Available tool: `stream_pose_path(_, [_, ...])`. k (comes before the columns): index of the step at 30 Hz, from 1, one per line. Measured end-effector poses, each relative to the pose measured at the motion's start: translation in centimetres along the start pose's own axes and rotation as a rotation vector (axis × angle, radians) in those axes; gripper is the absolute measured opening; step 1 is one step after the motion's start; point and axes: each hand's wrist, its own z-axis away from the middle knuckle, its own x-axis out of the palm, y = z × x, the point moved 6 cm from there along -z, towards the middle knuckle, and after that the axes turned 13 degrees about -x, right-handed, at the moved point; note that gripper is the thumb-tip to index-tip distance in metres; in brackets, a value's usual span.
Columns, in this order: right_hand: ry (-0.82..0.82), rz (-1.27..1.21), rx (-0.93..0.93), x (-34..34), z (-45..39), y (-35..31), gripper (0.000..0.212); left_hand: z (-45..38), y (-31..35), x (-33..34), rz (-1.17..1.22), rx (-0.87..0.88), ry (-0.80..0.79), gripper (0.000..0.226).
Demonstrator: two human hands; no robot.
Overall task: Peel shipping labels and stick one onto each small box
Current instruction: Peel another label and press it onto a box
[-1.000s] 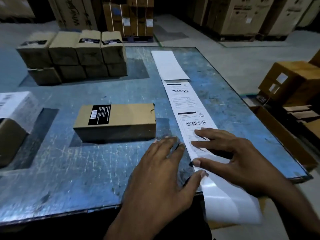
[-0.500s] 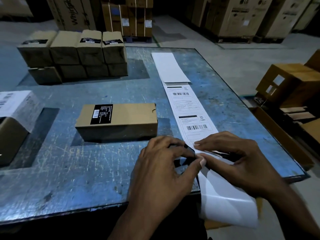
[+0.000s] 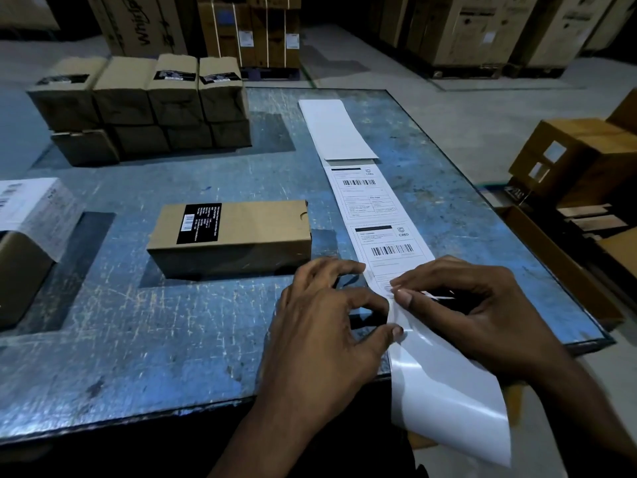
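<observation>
Near the right part of the tabletop's (image 3: 144,339) front edge: left hand (image 3: 324,332) with fingers curled, thumb and forefinger pinching the bare backing of the label strip (image 3: 379,215). Right hand (image 3: 482,305) just beside it, fingertips pinching the near edge of the nearest shipping label (image 3: 393,250). Strip running from far right edge forward, its bare end hanging off the front. One small box (image 3: 238,236) at tabletop centre, just left of the strip. Stacked boxes (image 3: 141,105) at the far left corner.
</observation>
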Motion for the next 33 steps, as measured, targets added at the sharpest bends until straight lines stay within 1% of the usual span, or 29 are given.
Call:
stream_pose_path(5, [0.023,0.05,0.023,-0.1,0.1,0.1,0.013,0.0,0.1,0.0,0.011,0.003,0.001,0.028])
stream_pose_path(8, [-0.01,0.005,0.0,0.0,0.1,-0.2,0.014,0.0,0.0,0.0,0.008,0.003,0.007,0.027])
stream_pose_path(11, [-0.051,0.009,0.0,0.3,0.0,-0.3,0.021,0.0,-0.1,-0.1,0.019,0.008,0.01,0.027])
stream_pose_path(14, [-0.052,0.02,-0.002,0.3,-0.1,-0.2,0.019,0.1,-0.1,0.0,0.013,0.004,0.004,0.028])
stream_pose_path(17, [-0.029,-0.006,0.037,0.1,-0.1,0.1,0.014,0.1,-0.1,-0.1,0.008,0.004,0.003,0.029])
stream_pose_path(21, [0.031,0.075,0.068,-0.4,-0.1,0.5,0.013,0.2,0.0,-0.1,-0.003,0.004,-0.015,0.029])
stream_pose_path(25, [0.214,0.071,0.187,-1.5,-0.1,1.5,0.006,0.4,0.0,0.0,-0.035,0.032,-0.059,0.03])
stream_pose_path(26, [0.234,0.068,0.208,-1.6,-0.1,1.7,0.006,0.4,-0.1,0.0,-0.043,0.036,-0.069,0.031])
stream_pose_path(29, [0.219,0.073,0.223,-1.4,-0.2,1.7,0.008,0.6,0.0,0.0,-0.038,0.045,-0.067,0.033])
stream_pose_path(33, [0.192,0.025,0.246,-1.2,-0.1,1.8,0.02,0.5,0.8,-1.1,0.168,-0.002,0.049,0.04])
